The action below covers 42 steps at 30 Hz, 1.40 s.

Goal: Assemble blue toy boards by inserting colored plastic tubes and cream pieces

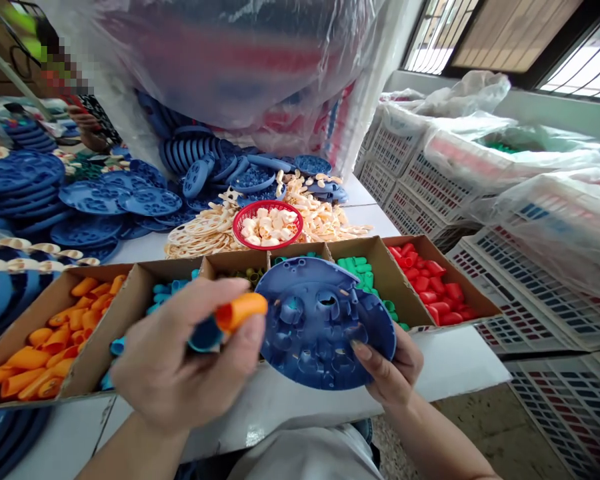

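**Orange tube just beside the disc's left rim**

Our left hand (180, 367) pinches an orange tube (245, 311) between thumb and forefinger, with a blue tube (205, 335) tucked behind it. Our right hand (395, 370) clasps the dark blue disc (325, 340) by its right edge, near the cardboard box (113, 313). White tabletop (455, 363) stretches from box to front edge, leaving room rightward.

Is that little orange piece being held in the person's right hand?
No, the left hand holds the orange piece, while the right hand grips the blue disc.
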{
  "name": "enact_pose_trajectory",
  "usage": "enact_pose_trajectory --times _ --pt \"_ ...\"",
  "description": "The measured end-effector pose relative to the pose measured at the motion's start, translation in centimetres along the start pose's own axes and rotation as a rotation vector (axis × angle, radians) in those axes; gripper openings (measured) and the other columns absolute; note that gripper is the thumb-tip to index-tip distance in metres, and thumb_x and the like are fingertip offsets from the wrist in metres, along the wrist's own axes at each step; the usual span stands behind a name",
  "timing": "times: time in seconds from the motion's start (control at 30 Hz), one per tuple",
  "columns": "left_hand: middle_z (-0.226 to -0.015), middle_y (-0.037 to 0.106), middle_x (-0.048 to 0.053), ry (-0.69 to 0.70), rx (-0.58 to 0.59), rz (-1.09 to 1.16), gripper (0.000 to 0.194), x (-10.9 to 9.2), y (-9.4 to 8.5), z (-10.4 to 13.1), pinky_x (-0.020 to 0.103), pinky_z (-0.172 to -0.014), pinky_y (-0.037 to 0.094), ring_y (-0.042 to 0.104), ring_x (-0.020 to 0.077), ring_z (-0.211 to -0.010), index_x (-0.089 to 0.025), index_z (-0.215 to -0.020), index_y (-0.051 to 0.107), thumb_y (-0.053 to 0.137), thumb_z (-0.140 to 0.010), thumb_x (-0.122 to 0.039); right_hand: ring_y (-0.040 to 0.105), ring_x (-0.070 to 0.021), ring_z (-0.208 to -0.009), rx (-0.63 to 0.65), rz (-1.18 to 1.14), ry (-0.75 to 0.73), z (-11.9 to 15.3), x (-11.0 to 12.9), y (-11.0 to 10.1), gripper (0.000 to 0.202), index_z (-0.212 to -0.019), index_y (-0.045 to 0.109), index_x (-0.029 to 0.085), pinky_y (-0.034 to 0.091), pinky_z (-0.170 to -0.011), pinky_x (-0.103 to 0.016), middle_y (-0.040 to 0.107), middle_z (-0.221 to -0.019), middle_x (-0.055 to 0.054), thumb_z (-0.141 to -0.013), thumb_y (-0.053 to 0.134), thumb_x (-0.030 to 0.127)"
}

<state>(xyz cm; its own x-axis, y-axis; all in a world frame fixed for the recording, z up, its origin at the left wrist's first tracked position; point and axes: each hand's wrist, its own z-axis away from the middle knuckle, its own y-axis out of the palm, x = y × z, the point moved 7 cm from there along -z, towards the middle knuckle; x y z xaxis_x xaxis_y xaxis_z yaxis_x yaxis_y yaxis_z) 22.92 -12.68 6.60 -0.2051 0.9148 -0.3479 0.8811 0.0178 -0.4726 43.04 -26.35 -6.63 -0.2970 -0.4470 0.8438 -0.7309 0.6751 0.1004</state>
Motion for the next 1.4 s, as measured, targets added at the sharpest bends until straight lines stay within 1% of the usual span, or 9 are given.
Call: enact_pose_trajectory --times 0.13,0.33,0.43,0.53,0.73,0.97,1.03,1.2,1.4 --pt "-0.095 0.073 0.002 0.127 0.169 0.192 0.032 -3.0 2.2 -0.3 0.021 -0.065 0.056 0.068 0.0097 -0.076 -0.018 -0.120 0.067 0.069 -0.091 -0.006 0.060 -0.0152 -0.064 -0.008 -0.008 0.001 -0.3 0.1 0.5 0.024 -0.116 0.076 0.030 0.052 -0.062 -0.026 0.071 -0.080 0.002 -0.092 0.077 0.035" --pt "-0.089 0.069 0.005 0.271 0.336 0.003 0.023 -4.1 5.2 -0.6 0.028 -0.058 0.051 0.066 0.0146 -0.067 -0.013 -0.123 0.066 0.062 -0.100 -0.014 0.051 -0.0135 -0.057 -0.012 -0.027 -0.008 -1.1 0.9 1.4 0.021 -0.103 0.079 0.025 0.044 -0.052 -0.025 0.063 -0.070 0.002 -0.086 0.081 0.037" --pt "-0.084 0.069 0.004 0.265 0.307 -0.015 0.023 -4.1 5.3 -0.8 0.030 -0.058 0.050 0.065 0.0159 -0.064 -0.009 -0.122 0.064 0.060 -0.103 -0.021 0.050 -0.0136 -0.057 -0.020 -0.027 0.002 -1.2 1.0 1.3 0.020 -0.100 0.079 0.023 0.045 -0.052 -0.025 0.061 -0.068 0.002 -0.086 0.080 0.038" --pt "-0.076 0.067 0.002 0.255 0.233 -0.031 0.018 -4.2 5.0 -1.0 0.029 -0.058 0.048 0.063 0.0146 -0.060 -0.008 -0.114 0.064 0.063 -0.102 -0.020 0.050 -0.0137 -0.058 -0.031 -0.029 0.018 -1.3 0.9 1.3 0.018 -0.098 0.079 0.023 0.045 -0.052 -0.025 0.062 -0.069 0.001 -0.087 0.080 0.037" --pt "-0.063 0.063 -0.001 0.286 0.226 -0.144 0.011 -4.5 5.4 -1.4 0.034 -0.050 0.043 0.060 0.0164 -0.050 -0.012 -0.096 0.067 0.065 -0.099 -0.022 0.046 -0.0117 -0.054 -0.020 -0.064 0.018 -1.5 0.7 1.7 0.019 -0.102 0.080 0.025 0.043 -0.050 -0.023 0.060 -0.067 0.003 -0.085 0.080 0.035" --pt "-0.061 0.064 -0.001 0.224 0.110 -0.108 0.017 -4.3 4.8 -1.3 0.030 -0.053 0.045 0.061 0.0140 -0.051 -0.016 -0.084 0.064 0.068 -0.098 -0.025 0.053 -0.0138 -0.058 -0.020 -0.081 0.048 -1.1 0.8 1.5 0.028 -0.109 0.081 0.024 0.046 -0.050 -0.023 0.068 -0.075 -0.001 -0.082 0.083 0.033" --pt "-0.061 0.065 -0.001 0.184 0.141 -0.102 0.022 -4.0 5.1 -1.3 0.031 -0.052 0.044 0.062 0.0146 -0.051 -0.016 -0.081 0.064 0.065 -0.100 -0.027 0.053 -0.0140 -0.057 -0.026 -0.091 0.053 -1.1 0.7 1.5 0.027 -0.107 0.081 0.023 0.046 -0.049 -0.024 0.066 -0.072 0.000 -0.083 0.083 0.033" --pt "-0.064 0.068 0.002 0.138 0.322 -0.151 0.035 -3.2 6.1 -1.5 0.036 -0.049 0.041 0.069 0.0197 -0.054 -0.016 -0.081 0.070 0.054 -0.106 -0.032 0.050 -0.0127 -0.053 -0.039 -0.128 0.055 -1.3 0.7 1.6 0.022 -0.105 0.081 0.026 0.048 -0.052 -0.025 0.060 -0.065 0.003 -0.084 0.081 0.034" --pt "-0.066 0.068 0.003 0.147 0.309 -0.134 0.034 -3.7 5.7 -1.5 0.036 -0.051 0.043 0.067 0.0200 -0.055 -0.012 -0.093 0.073 0.055 -0.106 -0.038 0.056 -0.0160 -0.054 -0.067 -0.133 0.108 -1.3 0.8 1.2 0.023 -0.101 0.083 0.023 0.050 -0.051 -0.027 0.066 -0.066 0.000 -0.080 0.083 0.034"
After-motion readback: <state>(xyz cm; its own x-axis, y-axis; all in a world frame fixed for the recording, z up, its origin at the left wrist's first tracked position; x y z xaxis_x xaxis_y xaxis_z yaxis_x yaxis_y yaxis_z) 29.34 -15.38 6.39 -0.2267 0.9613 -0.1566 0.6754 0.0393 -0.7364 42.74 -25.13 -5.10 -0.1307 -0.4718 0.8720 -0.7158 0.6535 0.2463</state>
